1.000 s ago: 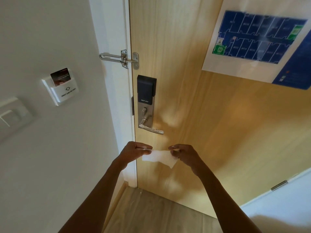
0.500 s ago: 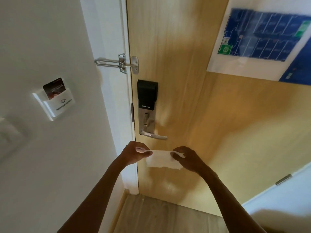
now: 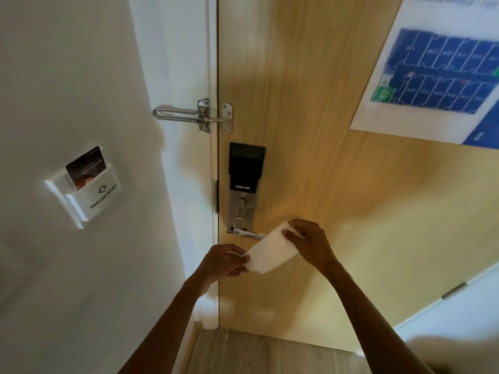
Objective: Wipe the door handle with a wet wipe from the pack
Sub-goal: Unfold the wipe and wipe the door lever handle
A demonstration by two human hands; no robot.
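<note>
A white wet wipe (image 3: 271, 252) is stretched flat between both hands, tilted up to the right. My left hand (image 3: 224, 261) pinches its lower left corner. My right hand (image 3: 310, 242) pinches its upper right corner, right beside the free end of the silver door handle (image 3: 249, 234). The wipe's top edge covers the tip of the handle. The handle sits at the bottom of a smart lock plate (image 3: 244, 184) on the wooden door (image 3: 324, 157). No wipe pack is in view.
A metal swing-bar door guard (image 3: 194, 114) bridges frame and door above the lock. A key-card holder (image 3: 86, 187) with a card sticks out from the white wall at left. A blue floor-plan sign (image 3: 437, 71) hangs on the door at upper right.
Both hands have risen toward the handle with the wipe. The right hand went higher, so the wipe now tilts and its top edge reaches the handle's tip.
</note>
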